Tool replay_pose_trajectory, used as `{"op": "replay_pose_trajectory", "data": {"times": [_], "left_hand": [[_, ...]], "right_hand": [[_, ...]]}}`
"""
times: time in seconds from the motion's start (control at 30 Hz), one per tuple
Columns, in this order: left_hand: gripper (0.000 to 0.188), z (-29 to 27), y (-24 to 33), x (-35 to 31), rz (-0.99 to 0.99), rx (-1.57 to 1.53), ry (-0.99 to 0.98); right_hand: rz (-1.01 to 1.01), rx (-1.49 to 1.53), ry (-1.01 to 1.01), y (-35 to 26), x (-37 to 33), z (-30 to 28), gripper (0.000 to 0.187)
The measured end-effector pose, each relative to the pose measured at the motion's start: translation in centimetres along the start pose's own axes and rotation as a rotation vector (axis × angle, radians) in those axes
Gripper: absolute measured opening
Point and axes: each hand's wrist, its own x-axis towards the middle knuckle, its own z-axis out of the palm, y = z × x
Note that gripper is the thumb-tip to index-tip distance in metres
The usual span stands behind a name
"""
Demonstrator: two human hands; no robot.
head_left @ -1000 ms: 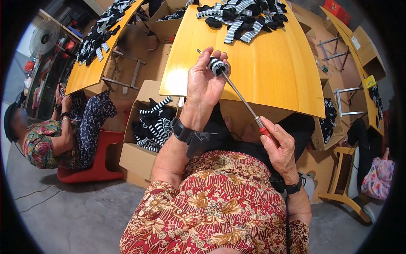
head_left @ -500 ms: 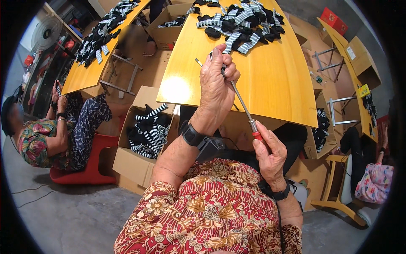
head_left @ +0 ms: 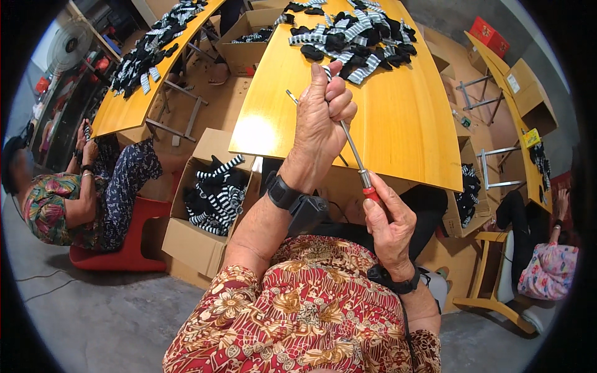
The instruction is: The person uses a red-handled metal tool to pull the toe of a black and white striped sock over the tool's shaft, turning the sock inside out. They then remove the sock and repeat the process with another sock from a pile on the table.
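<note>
My left hand (head_left: 324,118) is raised over the near part of the yellow table (head_left: 404,124), fingers curled tightly round a black-and-white striped sock (head_left: 328,71). Only a small striped bit shows at the fingertips; my fingers hide the rest. Lower right, my right hand (head_left: 392,227) grips the red handle of a screwdriver-like tool (head_left: 353,146). Its long metal shaft runs up into my left fist, where the tip is hidden. Just left of that fist, the end of a thin metal rod (head_left: 291,96) shows above the tabletop.
Striped socks (head_left: 354,40) lie piled at the table's far end. Open cardboard boxes of socks stand left (head_left: 199,248) and right (head_left: 469,221). A co-worker (head_left: 62,199) sits at another sock-covered table (head_left: 118,115) on the left; another person (head_left: 547,267) sits far right.
My right hand and the tool's handle have shifted slightly up and left. Striped fabric now shows between my left thumb and finger, and that hand has turned a little.
</note>
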Motion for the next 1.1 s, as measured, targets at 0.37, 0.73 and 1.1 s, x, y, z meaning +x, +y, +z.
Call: {"op": "replay_pose_trajectory", "data": {"times": [0.37, 0.73, 1.1], "left_hand": [[0.034, 0.2, -0.2, 0.6, 0.221, 0.310, 0.246], [0.023, -0.4, -1.9, -0.4, 0.087, 0.319, 0.179], [0.058, 0.8, 2.8, 0.6, -0.059, 0.065, -0.241]], "right_hand": [[0.035, 0.064, -0.005, 0.5, 1.3, 1.7, 0.039], [-0.227, -0.110, 0.068, 0.6, 3.8, 2.3, 0.039], [-0.287, -0.069, 0.016, 1.7, 2.8, -1.0, 0.040]]}}
